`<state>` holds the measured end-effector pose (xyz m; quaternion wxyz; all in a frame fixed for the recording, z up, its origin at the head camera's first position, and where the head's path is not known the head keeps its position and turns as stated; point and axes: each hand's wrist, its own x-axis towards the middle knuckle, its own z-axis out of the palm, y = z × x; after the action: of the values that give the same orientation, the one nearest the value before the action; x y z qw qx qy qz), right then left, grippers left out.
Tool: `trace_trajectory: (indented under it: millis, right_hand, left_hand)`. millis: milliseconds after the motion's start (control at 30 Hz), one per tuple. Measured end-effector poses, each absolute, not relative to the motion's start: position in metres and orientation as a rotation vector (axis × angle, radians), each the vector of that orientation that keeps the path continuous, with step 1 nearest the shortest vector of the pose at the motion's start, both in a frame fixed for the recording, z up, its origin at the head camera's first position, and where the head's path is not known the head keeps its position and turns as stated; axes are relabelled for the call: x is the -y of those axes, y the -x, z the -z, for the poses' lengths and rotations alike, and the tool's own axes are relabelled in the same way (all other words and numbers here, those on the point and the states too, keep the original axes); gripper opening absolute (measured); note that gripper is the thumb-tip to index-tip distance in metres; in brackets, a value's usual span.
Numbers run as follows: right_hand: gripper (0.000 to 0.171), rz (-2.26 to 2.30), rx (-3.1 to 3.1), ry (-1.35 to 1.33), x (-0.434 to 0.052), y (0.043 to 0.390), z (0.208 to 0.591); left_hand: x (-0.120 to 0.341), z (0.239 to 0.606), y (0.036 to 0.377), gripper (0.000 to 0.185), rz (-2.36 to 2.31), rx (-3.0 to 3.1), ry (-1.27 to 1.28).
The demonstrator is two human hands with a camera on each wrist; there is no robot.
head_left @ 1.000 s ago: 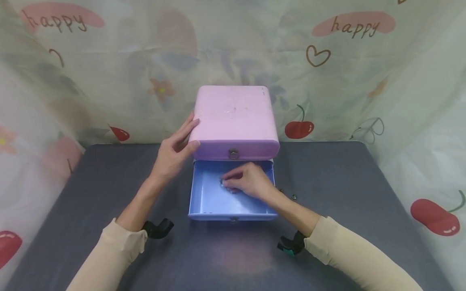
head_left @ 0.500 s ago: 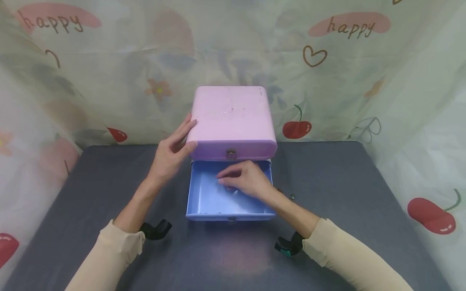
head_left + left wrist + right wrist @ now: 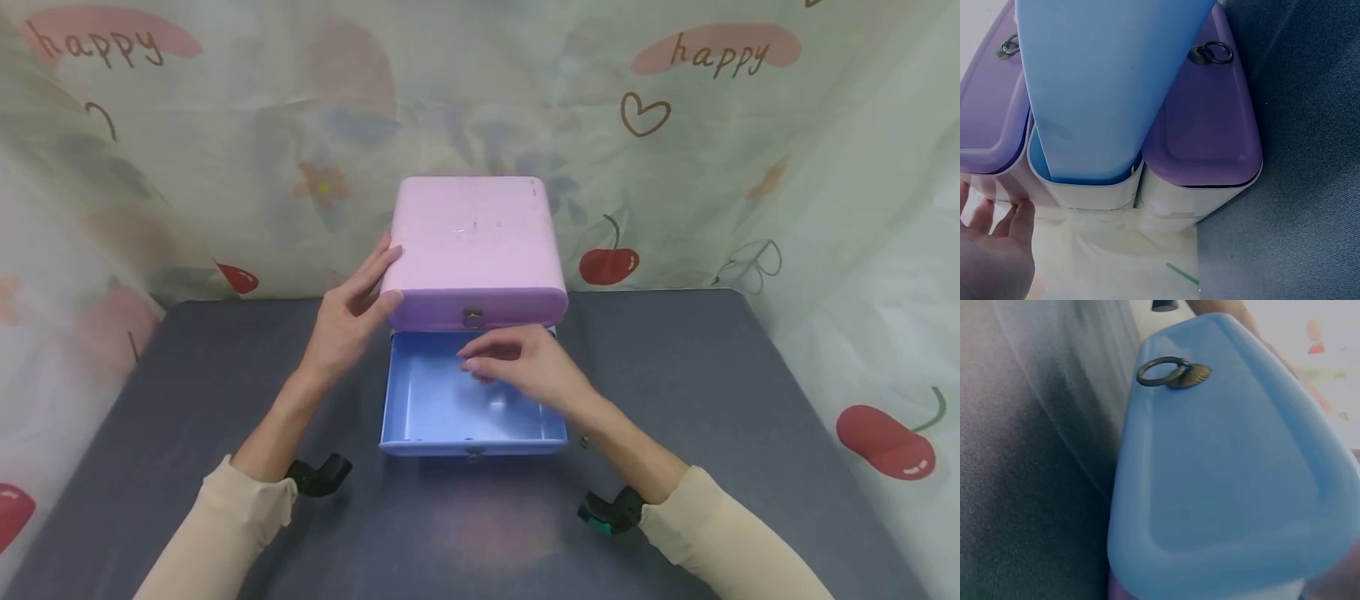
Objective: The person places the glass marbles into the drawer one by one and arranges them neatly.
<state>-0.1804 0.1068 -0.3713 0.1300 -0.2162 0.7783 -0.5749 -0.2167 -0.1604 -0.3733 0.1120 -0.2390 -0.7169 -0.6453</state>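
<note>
A small drawer box (image 3: 472, 242) with a pink top and purple drawer fronts stands on the table. Its middle drawer, a blue one (image 3: 406, 392), is pulled out toward me. My left hand (image 3: 341, 329) rests against the box's left side, fingers fairly straight; the left wrist view shows its fingertips touching the wall. Over the blue drawer hovers my right hand (image 3: 536, 367), thumb and fingers loosely bent with a gap and nothing visible between them. A ring pull (image 3: 1172, 374) hangs on the blue drawer's front. Part of the drawer's inside is hidden by the right hand.
A small shiny item (image 3: 585, 442) lies on the dark table (image 3: 675, 375), just right of the drawer and beside my right forearm. Purple drawers sit above and below the blue one (image 3: 1204, 119). A printed curtain (image 3: 480, 100) hangs behind the table.
One second ago my right fingers pinched a small shiny item inside the drawer; it has been let go. The right hand has since drawn back slightly to the right. My left hand stays in place.
</note>
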Motion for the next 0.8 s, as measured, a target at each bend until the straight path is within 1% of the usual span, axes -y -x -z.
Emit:
trace_trajectory:
  millis: [267,600,800]
  right_hand:
    - [0.024,1.736,-2.251,0.613,-0.129,0.175,0.370]
    - [0.020,1.843,-2.225,0.612,-0.158,0.169,0.369]
    - [0.022,1.856,-2.254,0.539,-0.176,0.165,0.371]
  left_hand:
    - [0.160,0.372,0.217,0.051,1.890,2.086,0.709]
    - [0.162,0.372,0.217,0.050,1.835,2.127,0.686]
    - [0.161,0.372,0.216,0.048,1.851,2.115,0.671]
